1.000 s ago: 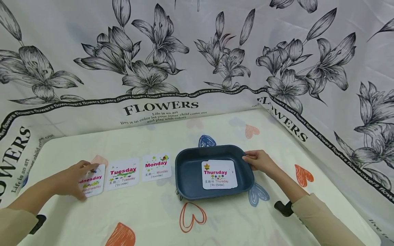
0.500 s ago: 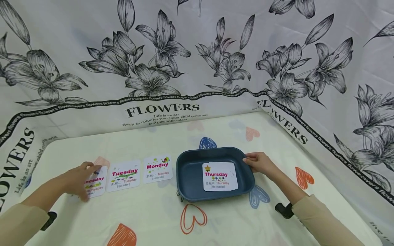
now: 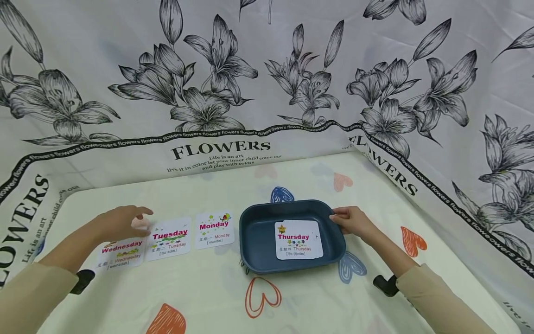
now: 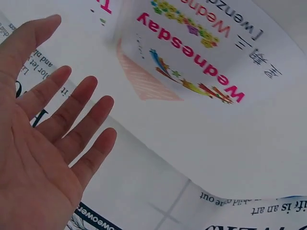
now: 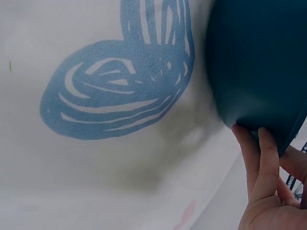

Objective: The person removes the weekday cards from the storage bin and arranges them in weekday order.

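Note:
My left hand (image 3: 117,226) hovers above the Wednesday card (image 3: 121,254), fingers spread and holding nothing; in the left wrist view the palm faces the camera, apart from the Wednesday card (image 4: 192,52). To the right of that card lie the Tuesday card (image 3: 168,237) and the Monday card (image 3: 214,230), in one row. With my right hand (image 3: 351,220) I grip the right rim of a dark blue tray (image 3: 258,246). Inside the tray is the Thursday card (image 3: 298,240), with the edge of another card showing beneath it. In the right wrist view, fingertips (image 5: 266,136) press the outer wall of the tray (image 5: 259,62).
A cream tablecloth (image 3: 217,297) printed with hearts covers the table. Behind it and along both sides hangs a white curtain (image 3: 267,106) with black flower drawings.
My left hand has let go of the Wednesday card and lifted up and to the right, uncovering the card's print. My right hand has stayed on the tray's rim.

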The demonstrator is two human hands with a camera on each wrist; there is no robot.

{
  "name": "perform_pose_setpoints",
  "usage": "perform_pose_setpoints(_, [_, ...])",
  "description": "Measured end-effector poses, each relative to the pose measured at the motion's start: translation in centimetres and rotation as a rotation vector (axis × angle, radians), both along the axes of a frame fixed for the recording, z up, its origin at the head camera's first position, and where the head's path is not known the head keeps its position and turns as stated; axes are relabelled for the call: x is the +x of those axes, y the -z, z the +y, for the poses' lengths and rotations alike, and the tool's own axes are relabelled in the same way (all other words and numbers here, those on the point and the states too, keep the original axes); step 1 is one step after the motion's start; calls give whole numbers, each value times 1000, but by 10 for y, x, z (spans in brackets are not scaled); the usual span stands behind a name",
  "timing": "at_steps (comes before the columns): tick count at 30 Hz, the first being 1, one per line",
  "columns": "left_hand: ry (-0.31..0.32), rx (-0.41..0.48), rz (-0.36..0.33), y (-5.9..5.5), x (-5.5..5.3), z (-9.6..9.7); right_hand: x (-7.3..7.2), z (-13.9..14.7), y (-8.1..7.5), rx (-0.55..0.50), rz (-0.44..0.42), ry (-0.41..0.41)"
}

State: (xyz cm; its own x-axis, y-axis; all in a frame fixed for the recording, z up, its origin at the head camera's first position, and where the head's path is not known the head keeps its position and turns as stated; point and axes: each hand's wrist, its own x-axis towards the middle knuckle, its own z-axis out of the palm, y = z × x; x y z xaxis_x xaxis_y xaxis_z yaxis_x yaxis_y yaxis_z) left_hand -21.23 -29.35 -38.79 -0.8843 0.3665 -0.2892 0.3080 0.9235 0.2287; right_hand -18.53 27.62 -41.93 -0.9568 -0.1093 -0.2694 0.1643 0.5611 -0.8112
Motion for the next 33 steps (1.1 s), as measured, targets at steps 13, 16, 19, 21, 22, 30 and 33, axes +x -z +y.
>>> perform_pose_setpoints(13, [34,66,121,-15,-4,81,4,0,-4,-23,6,-27])
perform_pose_setpoints(16, [55,131,125,-20,-2,107,2,-3,-4,18,-12,-2])
perform_pose_setpoints(19, [91,197,122,-27,-2,134,1,-3,-4,24,-15,18])
perform_pose_setpoints(21, [127,228,118,-31,-2,151,0,-3,-3,21,-16,16])
perform_pose_setpoints(22, [146,239,115,-32,-2,159,0,-3,-3,17,-19,16])
perform_pose_setpoints(30, [218,281,92,-35,-2,208,-2,0,1,-3,-33,25])
perform_pose_setpoints(33, [239,281,88,-36,-3,220,-3,1,2,-2,-34,26])
